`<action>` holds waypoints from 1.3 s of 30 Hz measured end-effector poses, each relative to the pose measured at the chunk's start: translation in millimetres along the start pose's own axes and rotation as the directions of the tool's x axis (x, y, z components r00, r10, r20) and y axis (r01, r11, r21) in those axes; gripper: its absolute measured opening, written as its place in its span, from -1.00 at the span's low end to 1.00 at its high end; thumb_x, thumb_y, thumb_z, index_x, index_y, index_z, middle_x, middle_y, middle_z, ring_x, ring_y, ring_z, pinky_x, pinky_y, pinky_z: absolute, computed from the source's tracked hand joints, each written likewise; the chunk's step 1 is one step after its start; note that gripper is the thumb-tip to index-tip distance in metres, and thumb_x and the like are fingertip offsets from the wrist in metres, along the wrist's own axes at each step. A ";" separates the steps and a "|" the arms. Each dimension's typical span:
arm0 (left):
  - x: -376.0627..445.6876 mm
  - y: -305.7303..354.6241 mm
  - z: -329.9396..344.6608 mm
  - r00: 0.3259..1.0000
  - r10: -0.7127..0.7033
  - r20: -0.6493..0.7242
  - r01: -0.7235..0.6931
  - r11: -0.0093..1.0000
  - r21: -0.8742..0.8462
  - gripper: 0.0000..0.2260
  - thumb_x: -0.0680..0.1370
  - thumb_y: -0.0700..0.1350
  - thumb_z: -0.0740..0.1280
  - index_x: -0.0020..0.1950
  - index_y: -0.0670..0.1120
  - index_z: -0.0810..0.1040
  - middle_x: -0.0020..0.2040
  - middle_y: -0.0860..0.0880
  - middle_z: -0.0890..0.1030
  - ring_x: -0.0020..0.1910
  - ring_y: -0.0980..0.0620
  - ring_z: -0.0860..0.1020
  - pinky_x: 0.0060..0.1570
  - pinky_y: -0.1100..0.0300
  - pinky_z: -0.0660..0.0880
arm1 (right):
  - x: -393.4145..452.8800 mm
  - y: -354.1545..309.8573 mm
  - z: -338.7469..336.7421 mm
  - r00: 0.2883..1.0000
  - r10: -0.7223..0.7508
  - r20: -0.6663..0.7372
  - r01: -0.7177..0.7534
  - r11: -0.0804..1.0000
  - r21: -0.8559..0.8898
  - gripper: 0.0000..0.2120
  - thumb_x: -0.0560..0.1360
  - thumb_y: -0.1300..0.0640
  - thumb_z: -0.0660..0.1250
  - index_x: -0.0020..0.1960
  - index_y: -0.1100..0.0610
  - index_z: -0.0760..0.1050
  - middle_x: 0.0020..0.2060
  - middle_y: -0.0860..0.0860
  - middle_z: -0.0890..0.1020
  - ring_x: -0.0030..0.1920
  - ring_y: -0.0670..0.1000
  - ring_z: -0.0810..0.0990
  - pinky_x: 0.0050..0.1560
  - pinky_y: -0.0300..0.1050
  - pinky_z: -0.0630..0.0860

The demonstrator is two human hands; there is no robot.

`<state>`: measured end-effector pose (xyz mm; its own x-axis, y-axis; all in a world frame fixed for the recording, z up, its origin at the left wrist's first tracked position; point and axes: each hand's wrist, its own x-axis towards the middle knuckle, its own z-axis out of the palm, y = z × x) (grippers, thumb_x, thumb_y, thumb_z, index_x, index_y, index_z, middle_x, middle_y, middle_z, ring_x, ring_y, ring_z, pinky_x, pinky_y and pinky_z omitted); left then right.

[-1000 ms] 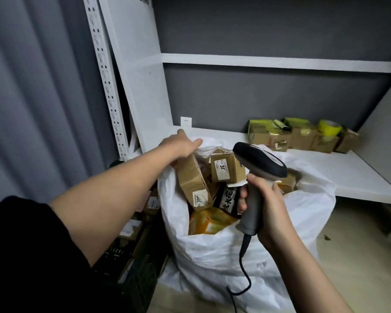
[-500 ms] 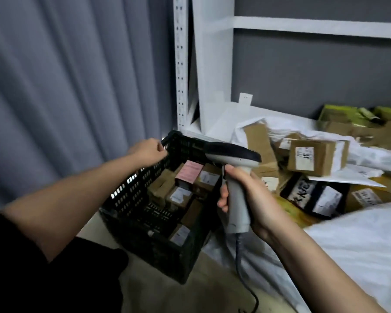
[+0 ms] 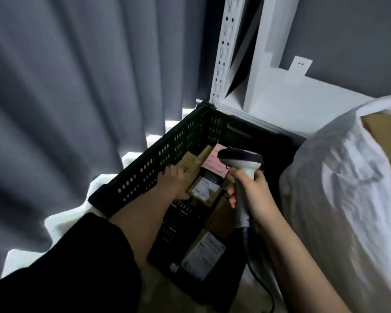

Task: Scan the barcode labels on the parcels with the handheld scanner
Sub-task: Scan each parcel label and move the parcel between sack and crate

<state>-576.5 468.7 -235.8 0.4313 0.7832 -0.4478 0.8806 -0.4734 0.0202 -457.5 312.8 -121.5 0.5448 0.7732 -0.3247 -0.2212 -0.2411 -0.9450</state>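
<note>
A black slotted crate [image 3: 145, 175] on the floor holds several brown parcels with white labels. My left hand [image 3: 174, 182] is inside it, fingers curled down over a brown parcel [image 3: 189, 162] by the left wall, thumb beside a labelled parcel [image 3: 204, 189]. A pink-labelled parcel [image 3: 213, 164] lies behind, and another labelled parcel [image 3: 203, 256] sits at the near end. My right hand [image 3: 254, 196] grips the grey handle of the scanner [image 3: 240, 159]. Its dark head hangs over the crate, pointing left and down at the parcels.
A large white sack [image 3: 339, 188] with more brown boxes stands right of the crate. A white metal shelf [image 3: 280, 105] and its perforated post [image 3: 224, 53] rise behind. Grey curtains [image 3: 77, 86] hang on the left. The scanner cable [image 3: 261, 283] trails down to the floor.
My view has swung left and down from the sack to the crate. My left hand left the sack, passed the crate rim and went in onto the parcels. The scanner came over the crate.
</note>
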 end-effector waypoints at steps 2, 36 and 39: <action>28.5 2.2 19.0 1.000 -0.022 -0.018 0.022 1.000 0.012 -0.05 0.43 0.23 0.40 0.54 -0.17 -0.08 0.54 -0.22 -0.02 0.52 -0.17 0.01 0.43 -0.07 0.12 | 10.8 7.7 2.7 1.000 -0.001 0.007 0.001 1.000 -0.011 -0.79 0.56 0.17 0.32 0.09 0.22 0.33 -0.56 0.04 0.49 -0.63 -0.01 0.40 -0.60 -0.22 0.34; -173.6 -15.7 -115.4 0.999 -0.025 -0.047 -0.044 0.097 -0.994 -0.72 0.57 0.21 0.17 0.03 0.07 0.55 0.01 0.00 0.64 0.02 0.00 0.59 0.10 0.05 0.53 | -126.8 -75.5 -38.1 0.976 -0.219 0.008 0.217 0.968 0.124 -0.81 0.57 0.26 0.31 0.07 0.22 0.29 -0.52 0.06 0.45 -0.61 -0.01 0.34 -0.60 -0.24 0.29; -201.5 -0.3 -111.3 0.991 -0.001 -0.135 -0.133 -0.168 -0.977 -0.70 0.59 0.21 0.13 0.11 0.10 0.55 0.05 0.03 0.67 0.07 -0.01 0.61 0.10 0.04 0.53 | -143.3 -85.7 -52.9 0.964 -0.266 0.004 0.264 0.957 0.121 -0.86 0.57 0.28 0.30 0.02 0.17 0.33 -0.53 0.05 0.45 -0.61 -0.02 0.35 -0.59 -0.23 0.28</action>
<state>-641.9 355.9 -46.1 0.4533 0.8307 -0.3230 -0.0142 0.3691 0.9293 -473.8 191.6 4.0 0.5804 0.8120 -0.0611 -0.1661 0.0446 -0.9851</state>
